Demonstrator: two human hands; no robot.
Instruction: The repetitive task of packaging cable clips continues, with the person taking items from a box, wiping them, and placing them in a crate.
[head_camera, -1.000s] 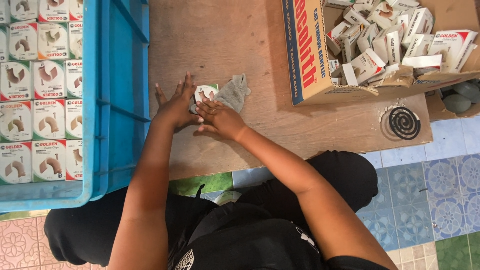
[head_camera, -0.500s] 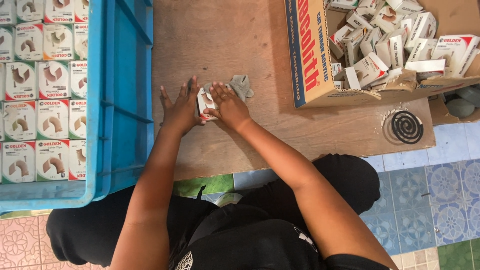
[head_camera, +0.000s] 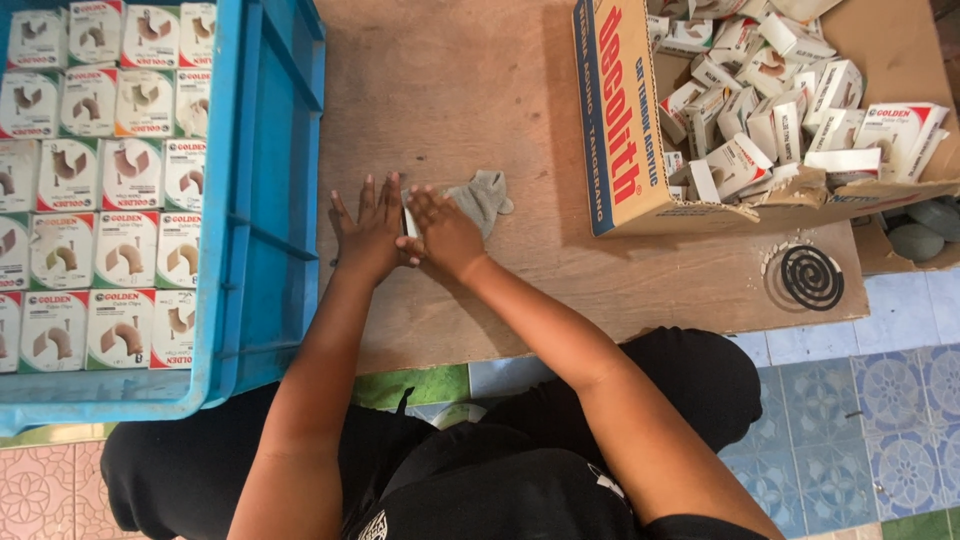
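Observation:
My left hand (head_camera: 368, 232) lies flat on the wooden board (head_camera: 460, 90) with fingers stretched out. My right hand (head_camera: 443, 232) sits right beside it, fingers curled. Between the two hands a small white packet (head_camera: 409, 222) is pressed, and only a thin sliver of it shows. A crumpled grey cloth (head_camera: 482, 198) lies on the board just past my right hand, touching its fingertips.
A blue plastic crate (head_camera: 270, 200) on the left holds rows of small white boxes. A cardboard box (head_camera: 625, 130) at the upper right is full of loose white packets. A dark mosquito coil (head_camera: 811, 277) sits near the board's right edge. Tiled floor lies below.
The white packet was in plain view between my fingers before; now both hands have closed together over it and lie flatter on the board. The grey cloth stays beside them.

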